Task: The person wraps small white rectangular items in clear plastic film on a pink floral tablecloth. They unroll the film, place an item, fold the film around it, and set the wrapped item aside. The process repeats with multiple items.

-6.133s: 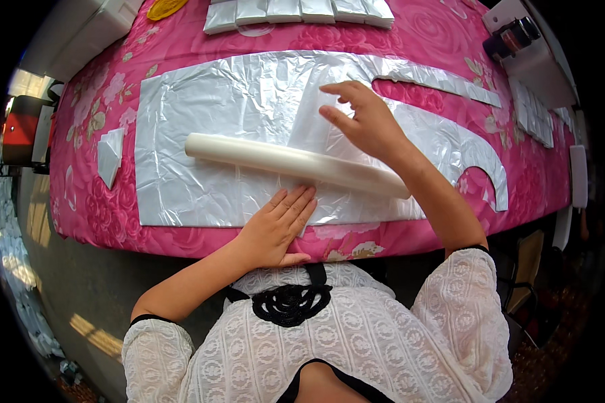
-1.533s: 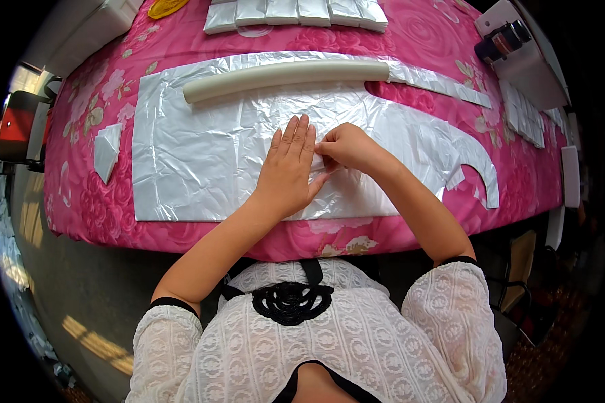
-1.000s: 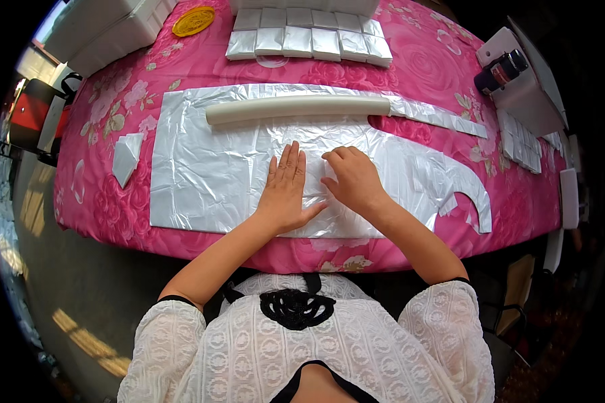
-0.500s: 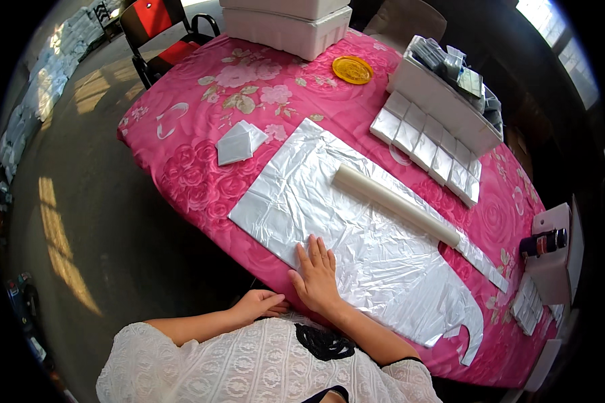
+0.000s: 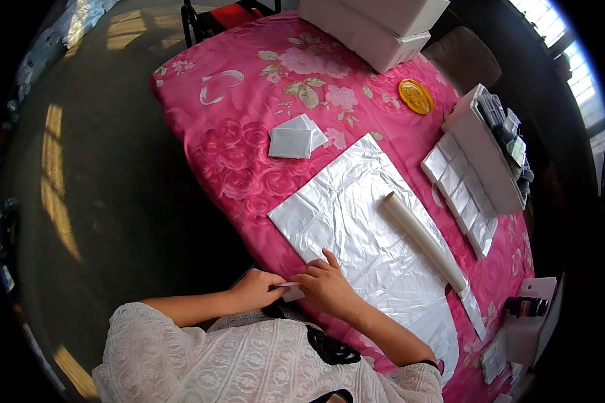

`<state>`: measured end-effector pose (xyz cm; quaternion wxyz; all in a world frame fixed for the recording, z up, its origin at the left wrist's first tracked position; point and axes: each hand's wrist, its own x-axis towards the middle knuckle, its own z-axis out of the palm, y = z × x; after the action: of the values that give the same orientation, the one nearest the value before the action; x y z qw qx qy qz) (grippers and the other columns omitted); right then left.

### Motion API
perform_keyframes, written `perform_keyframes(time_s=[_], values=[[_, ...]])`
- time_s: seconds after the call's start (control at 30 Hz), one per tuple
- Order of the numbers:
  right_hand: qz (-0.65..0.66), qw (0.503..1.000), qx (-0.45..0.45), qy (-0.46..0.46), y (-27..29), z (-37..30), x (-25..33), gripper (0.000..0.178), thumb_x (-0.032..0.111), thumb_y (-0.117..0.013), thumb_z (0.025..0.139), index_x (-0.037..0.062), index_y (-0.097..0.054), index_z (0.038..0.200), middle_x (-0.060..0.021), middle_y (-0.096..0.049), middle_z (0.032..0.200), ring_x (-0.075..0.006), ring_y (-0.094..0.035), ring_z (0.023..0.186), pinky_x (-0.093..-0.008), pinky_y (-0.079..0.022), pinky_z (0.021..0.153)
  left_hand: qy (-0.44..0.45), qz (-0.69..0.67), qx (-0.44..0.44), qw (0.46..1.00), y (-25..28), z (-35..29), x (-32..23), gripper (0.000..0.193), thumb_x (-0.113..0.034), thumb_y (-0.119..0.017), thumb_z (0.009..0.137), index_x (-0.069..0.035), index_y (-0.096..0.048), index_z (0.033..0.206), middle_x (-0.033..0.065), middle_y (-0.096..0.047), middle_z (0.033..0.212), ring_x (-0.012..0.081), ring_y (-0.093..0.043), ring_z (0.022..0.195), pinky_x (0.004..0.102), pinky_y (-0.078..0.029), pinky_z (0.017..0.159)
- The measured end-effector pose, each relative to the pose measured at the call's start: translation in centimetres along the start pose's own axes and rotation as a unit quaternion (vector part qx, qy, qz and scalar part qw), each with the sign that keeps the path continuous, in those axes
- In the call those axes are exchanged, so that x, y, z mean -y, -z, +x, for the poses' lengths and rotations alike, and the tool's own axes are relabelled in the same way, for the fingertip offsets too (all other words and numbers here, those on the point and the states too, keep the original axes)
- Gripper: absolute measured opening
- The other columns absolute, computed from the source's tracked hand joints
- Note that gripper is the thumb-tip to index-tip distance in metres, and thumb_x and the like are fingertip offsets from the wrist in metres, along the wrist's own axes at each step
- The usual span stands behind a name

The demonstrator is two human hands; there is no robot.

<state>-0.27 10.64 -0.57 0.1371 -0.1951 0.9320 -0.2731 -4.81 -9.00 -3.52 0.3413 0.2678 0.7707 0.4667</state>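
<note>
Silvery plastic sheeting [image 5: 376, 255] is lying flat across a pink floral tablecloth [image 5: 249, 101], and we are working at its near corner by the table edge. Our left hand [image 5: 257, 290] is closing thumb and fingers on a small folded flap [image 5: 290, 287] at that corner, while our right hand [image 5: 328, 287] is resting just beside it with fingers curled down on the sheet, pressing rather than gripping. A pale roll [image 5: 423, 240] is lying on the sheet farther away, well apart from both hands. Beyond it, a row of small folded white packets [image 5: 460, 198] is sitting beside a shallow white tray [image 5: 484, 158], and two folded squares [image 5: 294, 138] are lying on the cloth to the left. We are judging that the thin film could slip or crease unevenly here, since only one corner is pinned, and a tug might drag the roll toward the edge.
</note>
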Motion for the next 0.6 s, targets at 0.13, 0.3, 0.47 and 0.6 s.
perform_keyframes(time_s=[0.13, 0.3, 0.47, 0.6], values=[[-0.047, 0.995, -0.077, 0.051, 5.9, 4.6, -2.7, 0.012, 0.01, -0.066, 0.072, 0.0117, -0.064, 0.084, -0.0035, -0.059, 0.076, -0.0211, -0.056, 0.086, -0.0456, -0.03, 0.101, -0.012, -0.305, -0.08, 0.949, 1.1, 3.2, 0.1, 0.034, -0.008, -0.06, 0.084, 0.002, -0.05, 0.115, 0.0108, -0.06, 0.104, 0.0148, -0.06, 0.092, 0.0273, -0.047, 0.083], [-0.039, 0.985, -0.16, 0.049, 12.0, 14.6, -6.5, 0.016, 0.009, -0.06, 0.072, 0.0066, -0.065, 0.087, -0.0108, -0.063, 0.08, -0.0299, -0.058, 0.081, -0.0399, -0.044, 0.076, 0.04, -0.607, -0.217, 0.764, 3.7, 9.1, -2.3, 0.026, -0.015, -0.052, 0.089, -0.003, -0.049, 0.112, 0.0073, -0.055, 0.11, 0.016, -0.053, 0.102, 0.0299, -0.042, 0.089], [-0.26, 0.946, -0.169, 0.095, 10.7, 22.5, -10.5, 0.035, 0.015, -0.069, 0.064, 0.0102, -0.063, 0.098, -0.0094, -0.059, 0.105, -0.0278, -0.053, 0.101, -0.0363, -0.043, 0.088, 0.096, -0.707, -0.208, 0.669, 3.7, 13.2, -2.2, 0.016, -0.015, -0.053, 0.088, -0.006, -0.055, 0.101, 0.0059, -0.057, 0.104, 0.0163, -0.053, 0.101, 0.03, -0.042, 0.088], [-0.21, 0.974, -0.08, 0.005, 10.9, 24.9, -13.8, 0.067, 0.028, -0.08, 0.052, 0.012, -0.056, 0.113, -0.0103, -0.054, 0.114, -0.0292, -0.047, 0.11, -0.0403, -0.032, 0.1, 0.087, -0.667, -0.212, 0.709, 2.8, 13.1, -3.4, 0.019, -0.015, -0.052, 0.089, -0.007, -0.052, 0.106, 0.0057, -0.056, 0.106, 0.0171, -0.052, 0.103, 0.0312, -0.042, 0.09]])
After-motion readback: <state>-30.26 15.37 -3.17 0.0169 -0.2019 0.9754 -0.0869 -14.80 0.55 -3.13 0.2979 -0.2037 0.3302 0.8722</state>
